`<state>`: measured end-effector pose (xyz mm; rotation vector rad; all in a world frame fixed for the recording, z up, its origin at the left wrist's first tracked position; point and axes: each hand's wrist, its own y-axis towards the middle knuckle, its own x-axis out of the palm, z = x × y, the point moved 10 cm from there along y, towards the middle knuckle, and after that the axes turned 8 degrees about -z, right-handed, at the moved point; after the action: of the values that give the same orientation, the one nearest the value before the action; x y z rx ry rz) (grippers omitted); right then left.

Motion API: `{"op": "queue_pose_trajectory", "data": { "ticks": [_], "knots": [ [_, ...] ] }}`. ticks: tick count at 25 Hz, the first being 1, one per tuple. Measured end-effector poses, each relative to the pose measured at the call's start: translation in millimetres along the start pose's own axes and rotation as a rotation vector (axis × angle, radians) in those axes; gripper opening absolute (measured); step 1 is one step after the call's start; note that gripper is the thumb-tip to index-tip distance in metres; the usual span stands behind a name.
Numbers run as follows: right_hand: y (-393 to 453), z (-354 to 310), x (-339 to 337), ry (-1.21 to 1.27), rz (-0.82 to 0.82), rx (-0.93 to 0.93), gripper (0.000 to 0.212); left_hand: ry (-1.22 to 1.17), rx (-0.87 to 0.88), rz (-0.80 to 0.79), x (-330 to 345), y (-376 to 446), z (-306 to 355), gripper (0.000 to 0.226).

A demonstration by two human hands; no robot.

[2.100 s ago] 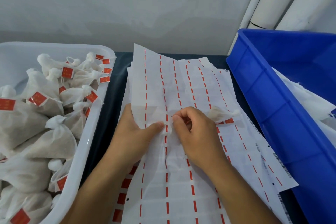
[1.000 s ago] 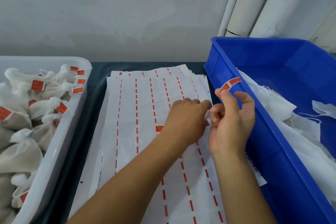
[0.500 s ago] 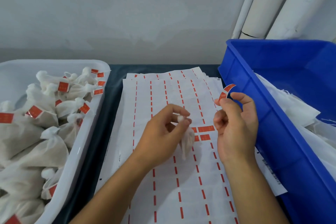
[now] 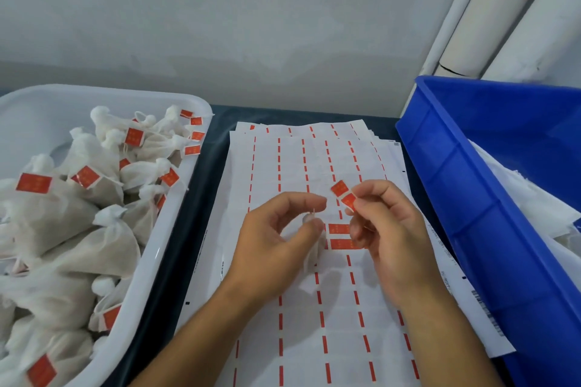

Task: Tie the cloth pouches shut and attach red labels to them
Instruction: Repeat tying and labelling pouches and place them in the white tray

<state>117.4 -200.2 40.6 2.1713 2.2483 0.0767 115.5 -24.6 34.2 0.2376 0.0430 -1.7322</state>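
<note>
At the far left a white tub (image 4: 176,229) is heaped with tied cloth pouches (image 4: 53,214), most carrying a red label at the neck. Just beside its right wall, on the dark table (image 4: 201,198), lies a stack of white backing sheets (image 4: 314,339) ruled with broken red lines; two unpeeled red labels (image 4: 339,236) sit on the top sheet between the hands. The left hand (image 4: 270,248) hovers over the sheets with thumb and forefinger curled together, pinching the top of a small white pouch (image 4: 312,253) that hangs down from the fingertips; the pouch is blurred and its neck is hard to make out. Close to its right, the right hand (image 4: 390,229) pinches a red label (image 4: 344,193) between thumb and forefinger, the label bent in the middle and sticking up toward the left hand, apart from the pouch. At the far right a blue crate (image 4: 465,198) holds loose white cloth (image 4: 534,207), its wall touching the edge of the sheets.
</note>
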Motion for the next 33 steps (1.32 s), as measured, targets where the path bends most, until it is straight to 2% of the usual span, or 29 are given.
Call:
{"op": "queue_pose_trajectory", "data": {
  "ticks": [7,13,21,30,33],
  "knots": [
    [-3.6,-0.6,19.3,-0.054,-0.095,-0.035,0.017,-0.128,-0.001,-0.036,3.8,-3.6,0.8,0.030],
    [-7.4,-13.6,19.7,-0.185,-0.060,-0.185,0.014,-0.190,-0.042,-0.111,9.9,-2.3,-0.2,0.031],
    [-10.1,-19.9,23.9,-0.367,-0.050,-0.265,0.017,-0.227,-0.039,-0.136,14.0,-1.9,-2.6,0.022],
    [-6.8,-13.2,18.4,-0.408,0.015,-0.183,0.021,-0.257,-0.037,-0.054,8.1,-1.7,-6.2,0.031],
    [-5.0,-5.6,18.8,-0.374,-0.018,-0.120,0.017,-0.254,-0.041,-0.040,7.1,-0.9,-5.5,0.036]
  ]
}}
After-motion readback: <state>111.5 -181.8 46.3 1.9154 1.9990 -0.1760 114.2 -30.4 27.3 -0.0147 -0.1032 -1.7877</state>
